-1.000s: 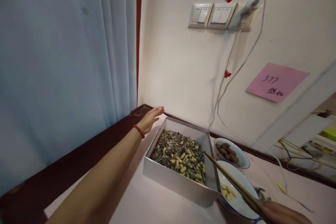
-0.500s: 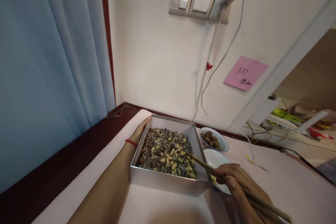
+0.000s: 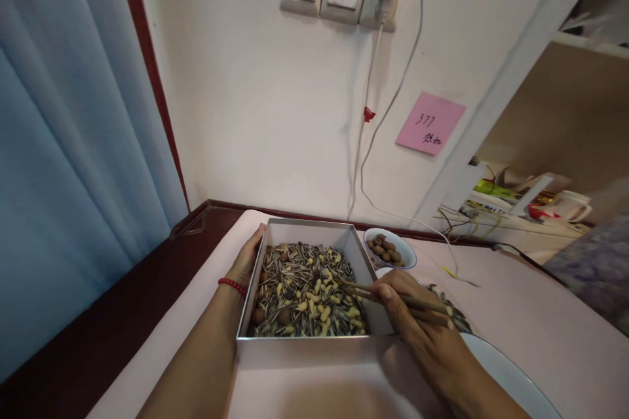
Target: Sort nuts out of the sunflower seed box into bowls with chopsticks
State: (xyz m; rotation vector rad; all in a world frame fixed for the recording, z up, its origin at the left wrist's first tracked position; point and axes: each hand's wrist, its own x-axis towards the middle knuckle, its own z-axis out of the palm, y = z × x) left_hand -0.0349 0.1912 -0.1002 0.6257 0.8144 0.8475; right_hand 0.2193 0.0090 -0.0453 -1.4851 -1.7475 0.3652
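An open silver-white box holds striped sunflower seeds, pale yellow peanuts and a few round brown nuts. My left hand, with a red bead bracelet at the wrist, grips the box's left wall; its fingers are partly hidden behind that wall. My right hand is closed round a pair of wooden chopsticks, held over the box's right wall. Their tips are down among the peanuts and seeds. Whether a piece is pinched between the tips is too small to tell.
Beyond the box's right corner stands a bowl of brown nuts. A second white bowl is mostly behind my right hand. More sunflower seeds and a large bowl lie to the right. A white cable hangs onto the table.
The chopsticks, before apart from the box's middle contents only at one visible tip, now show both tips among the peanuts. My right hand has moved up and left; the view has swung right.
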